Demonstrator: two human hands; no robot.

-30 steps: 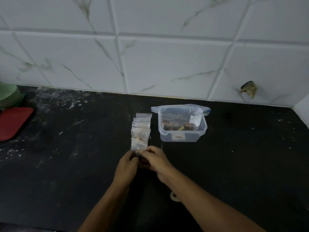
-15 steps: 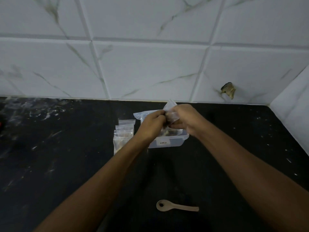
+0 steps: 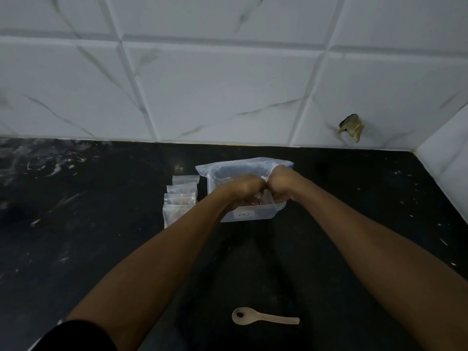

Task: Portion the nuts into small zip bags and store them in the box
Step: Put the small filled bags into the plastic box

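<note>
**While both fists meet over the box: small bag pinched between them**

While pressed knuckle to knuckle above the clear plastic box [image 3: 249, 214], left hand [image 3: 247, 184] and right hand [image 3: 279, 182] both curled tight, fingers turned down and away from the camera. Clamped together on a small zip bag [image 3: 263, 179], of which only a pale sliver peeks out between the two fists (too hidden to tell which way its long axis runs or whether its mouth faces up). Held low, right over the box opening, near the front wall.

Box standing on the black countertop [image 3: 101, 249], long side running left to right, small label facing the camera. Draped inside and over its back rim, a large zip bag [image 3: 228, 168], its mouth end lying toward the tiled wall [image 3: 228, 84], blue strip at the far right corner. Nuts not clearly visible under the hands.

Just left of the box, a row of small filled bags [image 3: 181, 196], overlapping like shingles, row running from near to far, each bag's top edge toward the wall; nearest one partly covered by the left forearm.

Closer to the camera, well apart from the box, a wooden spoon [image 3: 263, 319] lying flat, bowl to the left, handle pointing right.
</note>
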